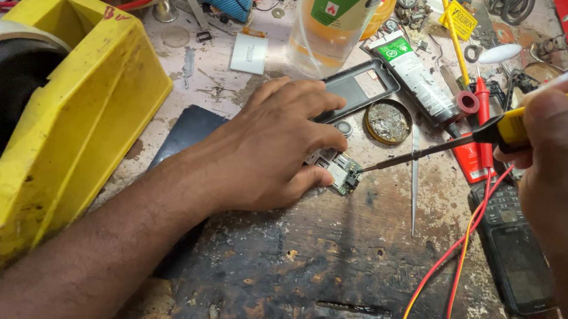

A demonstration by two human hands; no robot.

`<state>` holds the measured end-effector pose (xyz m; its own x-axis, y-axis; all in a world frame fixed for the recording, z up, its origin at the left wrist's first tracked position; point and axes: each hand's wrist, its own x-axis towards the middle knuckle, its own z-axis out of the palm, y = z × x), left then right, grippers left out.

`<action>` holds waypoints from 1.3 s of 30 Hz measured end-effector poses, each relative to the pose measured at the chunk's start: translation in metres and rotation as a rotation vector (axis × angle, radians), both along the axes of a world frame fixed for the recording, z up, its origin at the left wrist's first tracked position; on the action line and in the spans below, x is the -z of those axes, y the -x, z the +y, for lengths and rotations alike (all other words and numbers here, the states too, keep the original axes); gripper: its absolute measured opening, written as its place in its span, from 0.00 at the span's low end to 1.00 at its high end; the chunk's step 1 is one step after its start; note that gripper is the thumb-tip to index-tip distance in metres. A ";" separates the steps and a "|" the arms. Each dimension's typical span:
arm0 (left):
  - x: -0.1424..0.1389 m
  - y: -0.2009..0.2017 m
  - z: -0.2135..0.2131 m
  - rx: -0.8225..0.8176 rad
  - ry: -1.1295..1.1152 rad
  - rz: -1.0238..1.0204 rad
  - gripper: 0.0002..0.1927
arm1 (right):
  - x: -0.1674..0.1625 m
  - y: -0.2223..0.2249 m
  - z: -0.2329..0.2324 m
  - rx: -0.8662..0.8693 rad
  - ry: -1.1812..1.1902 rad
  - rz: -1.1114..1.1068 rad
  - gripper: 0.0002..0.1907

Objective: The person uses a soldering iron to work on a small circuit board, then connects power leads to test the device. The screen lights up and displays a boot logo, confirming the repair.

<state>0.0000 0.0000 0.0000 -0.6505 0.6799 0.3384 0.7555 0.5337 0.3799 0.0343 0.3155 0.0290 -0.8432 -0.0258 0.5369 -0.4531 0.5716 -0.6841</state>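
**Soldering tip set to a small circuit board**

Scorch marks and gouges cover the near part of the bench, and red and orange wires trail across it toward the right. Just beyond them on the right lies a dark keypad phone, face up.

At the centre, the left hand presses down flat on a small green circuit board; its fingers are spread and bear on the board rather than closing round it, apparently to keep the light part from sliding. Only the right edge of the board shows past the fingers. A dark flat panel lies under the wrist.

From the right, the right hand grips the yellow handle of a soldering iron, fingers wrapped shut around it. The iron is held low and slanted, so its dark tip reaches the exposed edge of the board. Tweezers lie just beside the tip.

On the left stands a large yellow tape dispenser with a roll of tape. Farther back sit a round tin of flux, a black phone frame, a white and green tube and a clear plastic bottle, all within easy reach.
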 end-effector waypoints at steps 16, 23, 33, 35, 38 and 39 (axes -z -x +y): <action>-0.001 0.019 -0.010 -0.010 -0.014 -0.006 0.21 | -0.014 0.025 -0.017 -0.005 -0.136 0.046 0.27; -0.003 0.046 -0.003 -0.013 0.000 -0.014 0.21 | -0.009 0.051 -0.005 -0.005 -0.066 0.013 0.27; -0.005 0.036 0.011 -0.018 0.017 -0.031 0.22 | -0.003 0.044 0.016 -0.004 0.049 -0.021 0.25; -0.005 0.037 0.013 -0.017 0.017 -0.026 0.22 | -0.004 0.046 0.017 -0.002 0.014 -0.011 0.25; -0.006 0.043 0.026 -0.019 0.019 -0.024 0.22 | -0.012 0.050 0.022 -0.020 -0.024 0.015 0.24; -0.007 0.043 0.016 -0.017 0.021 -0.026 0.22 | -0.009 0.050 0.011 -0.020 -0.033 0.022 0.24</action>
<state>-0.0430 0.0157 0.0067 -0.6705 0.6753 0.3072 0.7362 0.5543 0.3883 -0.0153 0.3265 0.0383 -0.8305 -0.0608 0.5537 -0.4793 0.5846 -0.6546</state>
